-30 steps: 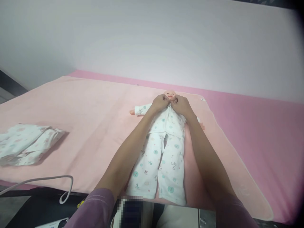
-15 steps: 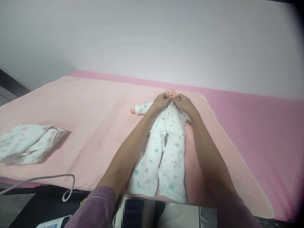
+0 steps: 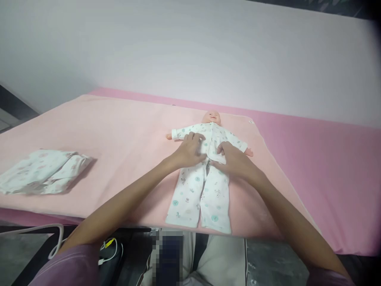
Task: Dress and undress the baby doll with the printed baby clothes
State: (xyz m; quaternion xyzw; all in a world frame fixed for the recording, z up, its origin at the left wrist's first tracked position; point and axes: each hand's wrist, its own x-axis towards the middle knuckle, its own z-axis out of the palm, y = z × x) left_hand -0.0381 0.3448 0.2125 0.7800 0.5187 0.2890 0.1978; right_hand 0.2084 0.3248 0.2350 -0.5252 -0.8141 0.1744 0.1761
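Observation:
A doll (image 3: pixel 212 116) lies on its back, its head away from me and its arms spread to the sides. It wears a white long-sleeved baby jacket (image 3: pixel 210 134) with a small printed pattern. Matching baby pants (image 3: pixel 190 198) stretch flat toward the near edge. My left hand (image 3: pixel 190 150) rests on the left side of the jacket, fingers spread, thumb near the lower hem. On the other side, my right hand (image 3: pixel 233 158) touches the jacket's lower front, its fingers bent and the thumb apart by the hem. The jacket's lower sides are partly hidden by my hands.
A folded white printed cloth bundle (image 3: pixel 44 169) lies at the left on the pale pink blanket (image 3: pixel 125 127). Under it is a darker pink sheet (image 3: pixel 321 159), with a pale wall (image 3: pixel 190 51) behind. A white cable (image 3: pixel 56 242) hangs below the near left edge.
Both hands have come down from the jacket's collar to its lower front, uncovering the doll's chin and right-side arm. The view has shifted slightly.

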